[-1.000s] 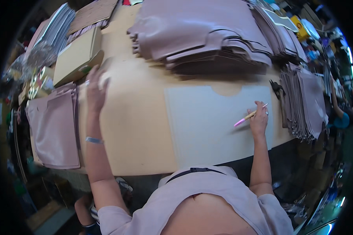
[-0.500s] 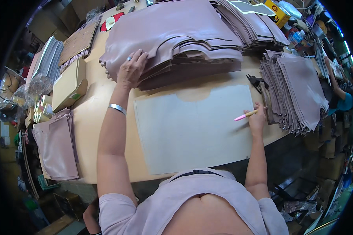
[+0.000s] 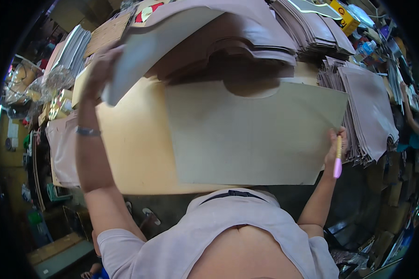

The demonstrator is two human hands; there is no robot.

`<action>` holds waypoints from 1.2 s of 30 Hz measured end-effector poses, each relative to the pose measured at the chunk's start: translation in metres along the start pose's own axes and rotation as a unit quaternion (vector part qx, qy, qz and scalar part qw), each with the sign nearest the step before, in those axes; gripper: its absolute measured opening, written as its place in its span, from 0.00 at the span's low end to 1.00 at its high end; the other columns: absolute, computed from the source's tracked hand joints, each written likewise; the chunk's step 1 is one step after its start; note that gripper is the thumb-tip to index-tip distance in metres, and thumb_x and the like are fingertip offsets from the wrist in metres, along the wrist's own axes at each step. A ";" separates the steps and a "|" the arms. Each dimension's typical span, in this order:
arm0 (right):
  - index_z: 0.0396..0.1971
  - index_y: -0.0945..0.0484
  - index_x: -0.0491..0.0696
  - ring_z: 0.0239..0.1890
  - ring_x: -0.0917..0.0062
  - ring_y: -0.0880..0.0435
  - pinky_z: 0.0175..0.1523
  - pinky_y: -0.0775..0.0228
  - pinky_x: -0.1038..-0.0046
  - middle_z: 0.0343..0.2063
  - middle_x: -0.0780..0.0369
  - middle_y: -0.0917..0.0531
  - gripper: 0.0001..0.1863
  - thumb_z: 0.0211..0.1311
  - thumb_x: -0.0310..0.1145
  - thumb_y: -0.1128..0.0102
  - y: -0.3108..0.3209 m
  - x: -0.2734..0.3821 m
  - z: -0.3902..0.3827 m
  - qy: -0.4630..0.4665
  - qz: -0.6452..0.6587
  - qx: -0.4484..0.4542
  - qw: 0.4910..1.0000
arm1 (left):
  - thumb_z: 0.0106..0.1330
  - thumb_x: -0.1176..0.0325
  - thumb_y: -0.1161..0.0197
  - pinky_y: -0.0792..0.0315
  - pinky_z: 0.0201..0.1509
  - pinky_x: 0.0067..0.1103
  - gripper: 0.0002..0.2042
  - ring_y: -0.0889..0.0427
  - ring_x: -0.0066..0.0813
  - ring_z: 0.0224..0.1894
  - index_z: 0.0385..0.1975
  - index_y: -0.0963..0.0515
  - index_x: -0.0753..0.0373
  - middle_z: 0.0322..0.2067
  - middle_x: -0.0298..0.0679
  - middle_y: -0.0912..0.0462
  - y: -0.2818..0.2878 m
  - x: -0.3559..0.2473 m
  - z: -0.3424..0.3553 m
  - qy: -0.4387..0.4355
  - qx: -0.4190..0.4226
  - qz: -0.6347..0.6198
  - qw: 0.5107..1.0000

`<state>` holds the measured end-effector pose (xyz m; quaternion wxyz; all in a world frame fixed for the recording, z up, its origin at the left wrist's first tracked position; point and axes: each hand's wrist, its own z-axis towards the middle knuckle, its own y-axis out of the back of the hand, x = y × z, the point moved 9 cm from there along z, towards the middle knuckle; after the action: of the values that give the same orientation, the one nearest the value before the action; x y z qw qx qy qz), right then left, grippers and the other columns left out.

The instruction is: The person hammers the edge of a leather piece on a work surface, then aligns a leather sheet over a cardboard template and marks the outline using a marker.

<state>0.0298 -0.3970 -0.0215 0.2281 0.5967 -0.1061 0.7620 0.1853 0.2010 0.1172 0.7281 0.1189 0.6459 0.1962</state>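
Note:
My left hand (image 3: 102, 69), blurred, grips the left end of a pink leather sheet (image 3: 151, 51), raised and curled back from the thick leather stack (image 3: 246, 53) at the top centre, its pale underside showing. My right hand (image 3: 334, 142) is closed on a pink-and-yellow pen (image 3: 338, 158) and the right edge of a large pale board (image 3: 246, 139) with a semicircular cutout in its far edge. The board is tilted up off the wooden table (image 3: 130, 139).
Leather piles (image 3: 363, 111) stand at the right, with another (image 3: 60, 153) at the left. Rolls (image 3: 60, 104), sheet stacks (image 3: 74, 49), a bottle (image 3: 364, 50) and a yellow box (image 3: 344, 16) crowd the back corners. A co-worker's arm (image 3: 407, 111) shows far right.
My left hand has moved from the front of the stack up and leftward with a leather sheet, peeling it back. My right hand has raised the board's edge, and the pen has swung upright.

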 end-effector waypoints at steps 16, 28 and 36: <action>0.38 0.29 0.42 0.40 0.73 0.27 0.45 0.30 0.70 0.37 0.60 0.28 0.14 0.56 0.33 0.39 0.151 0.126 0.035 0.308 -0.295 -0.309 0.850 | 0.63 0.69 0.49 0.26 0.39 0.17 0.16 0.23 0.20 0.34 0.49 0.30 0.67 0.34 0.36 0.22 -0.100 0.094 -0.197 0.277 0.045 -0.340 0.898; 0.35 0.27 0.38 0.34 0.68 0.24 0.40 0.29 0.72 0.31 0.55 0.26 0.13 0.58 0.33 0.41 0.212 0.157 0.048 0.381 -0.024 -0.306 0.872 | 0.62 0.62 0.45 0.39 0.59 0.35 0.14 0.30 0.40 0.53 0.45 0.29 0.59 0.52 0.43 0.30 -0.298 0.051 -0.147 -0.243 0.037 0.380 0.892; 0.31 0.24 0.38 0.36 0.71 0.24 0.44 0.29 0.69 0.31 0.56 0.23 0.10 0.57 0.31 0.44 0.172 0.153 0.062 0.341 -0.099 -0.277 0.893 | 0.59 0.47 0.45 0.53 0.64 0.46 0.27 0.46 0.43 0.64 0.54 0.34 0.55 0.58 0.42 0.38 -0.241 0.102 -0.123 -0.096 0.012 0.427 0.899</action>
<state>-0.0270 -0.5406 0.1603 0.4809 0.2199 -0.1693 0.8317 0.1052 0.0205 -0.0935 0.6316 0.4102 0.4622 0.4681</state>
